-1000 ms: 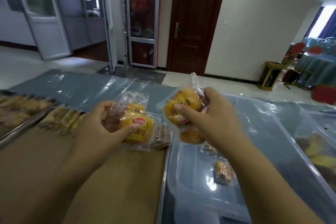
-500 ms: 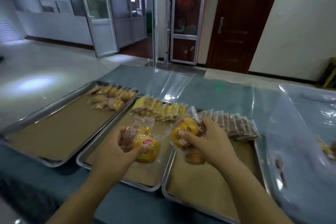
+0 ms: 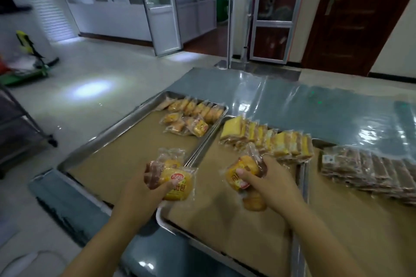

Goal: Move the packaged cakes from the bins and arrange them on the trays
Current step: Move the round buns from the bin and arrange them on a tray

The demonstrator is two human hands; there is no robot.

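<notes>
Along the left of the blue-grey table (image 3: 315,108), a steel tray (image 3: 126,155) lined with brown paper holds a cluster of orange packaged cakes (image 3: 191,117) at its far corner. Above its near right edge the left hand (image 3: 144,189) grips a stack of wrapped cakes (image 3: 175,183), thumb across the top packet, fingers curled beneath. Over the middle tray (image 3: 216,216), with yellow sliced cakes (image 3: 270,139) along its far end, the right hand (image 3: 274,184) pinches more packets (image 3: 240,175) between thumb and curled fingers. Brown cakes (image 3: 371,171) line the right tray (image 3: 360,220).

Near halves of the left tray (image 3: 112,155) and middle tray (image 3: 225,227) lie bare; cake rows (image 3: 270,139) crowd their far ends.
</notes>
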